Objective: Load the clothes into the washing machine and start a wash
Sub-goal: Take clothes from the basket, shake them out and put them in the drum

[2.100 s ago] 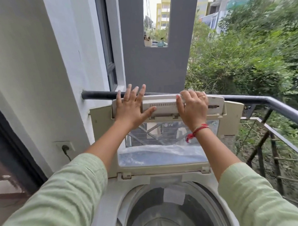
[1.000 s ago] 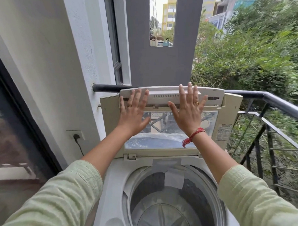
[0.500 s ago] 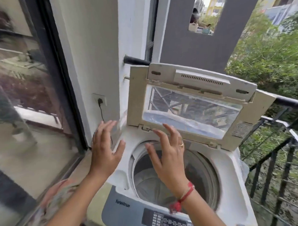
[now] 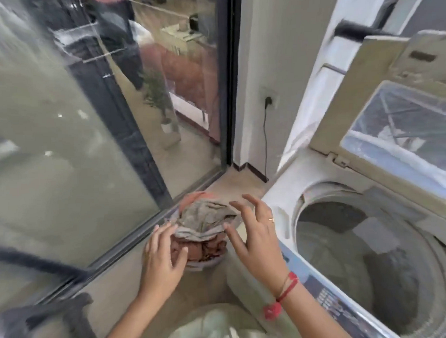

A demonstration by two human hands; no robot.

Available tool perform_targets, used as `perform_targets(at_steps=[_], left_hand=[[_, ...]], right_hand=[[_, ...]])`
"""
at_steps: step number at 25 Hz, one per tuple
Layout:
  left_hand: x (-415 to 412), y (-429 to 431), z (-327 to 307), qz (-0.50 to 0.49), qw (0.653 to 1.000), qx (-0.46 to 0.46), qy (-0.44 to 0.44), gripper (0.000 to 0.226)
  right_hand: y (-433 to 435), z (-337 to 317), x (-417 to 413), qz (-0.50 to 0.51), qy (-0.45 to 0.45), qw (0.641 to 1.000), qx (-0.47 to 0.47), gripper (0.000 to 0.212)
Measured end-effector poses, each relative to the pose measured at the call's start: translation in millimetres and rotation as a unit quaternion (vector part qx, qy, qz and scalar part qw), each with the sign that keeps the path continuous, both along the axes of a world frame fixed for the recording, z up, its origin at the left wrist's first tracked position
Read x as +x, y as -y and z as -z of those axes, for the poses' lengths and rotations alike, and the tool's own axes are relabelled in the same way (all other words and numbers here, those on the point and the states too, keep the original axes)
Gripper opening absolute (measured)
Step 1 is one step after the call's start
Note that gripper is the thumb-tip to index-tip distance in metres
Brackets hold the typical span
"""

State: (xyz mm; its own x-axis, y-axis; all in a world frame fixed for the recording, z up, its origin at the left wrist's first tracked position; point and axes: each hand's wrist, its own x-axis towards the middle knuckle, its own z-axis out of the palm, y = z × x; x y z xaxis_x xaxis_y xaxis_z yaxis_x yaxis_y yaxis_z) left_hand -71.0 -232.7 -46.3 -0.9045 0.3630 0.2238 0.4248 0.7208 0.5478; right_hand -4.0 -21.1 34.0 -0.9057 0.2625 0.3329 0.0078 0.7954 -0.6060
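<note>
Balcony floor (image 4: 115, 294) by glass door (image 4: 64, 149): clothes (image 4: 206, 220) heaped left of open washing machine (image 4: 281, 199), left grip (image 4: 160, 257) and right grip (image 4: 257, 243) both spread, empty, flanking them; judging soft, light, floppy, I'd scoop from underneath.

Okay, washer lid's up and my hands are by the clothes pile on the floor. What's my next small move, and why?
Probably close both hands on the top grey garment and lift it toward the drum. The left hand and right hand are spread open either side of the clothes pile, gripping nothing yet, and the lid stands raised behind a drum that looks empty.
</note>
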Motion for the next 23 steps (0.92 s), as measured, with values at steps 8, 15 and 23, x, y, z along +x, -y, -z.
perform_targets(at_steps=[8,15,23], left_hand=[[-119.8,65.0,44.0,-0.035,0.994,-0.043,0.093,0.056],[-278.6,94.4,133.6,0.088,0.955,-0.193,0.208,0.052],[-354.3,65.1,264.7,0.227,0.874,-0.354,0.243,0.06]], right_hand=[[56.1,71.3,-102.5,-0.008,0.11,0.994,0.007,0.042],[77.9,185.3,-208.3,0.147,0.272,0.949,-0.069,0.039],[80.8,325.9,-237.1,0.032,0.46,0.882,0.095,0.064]])
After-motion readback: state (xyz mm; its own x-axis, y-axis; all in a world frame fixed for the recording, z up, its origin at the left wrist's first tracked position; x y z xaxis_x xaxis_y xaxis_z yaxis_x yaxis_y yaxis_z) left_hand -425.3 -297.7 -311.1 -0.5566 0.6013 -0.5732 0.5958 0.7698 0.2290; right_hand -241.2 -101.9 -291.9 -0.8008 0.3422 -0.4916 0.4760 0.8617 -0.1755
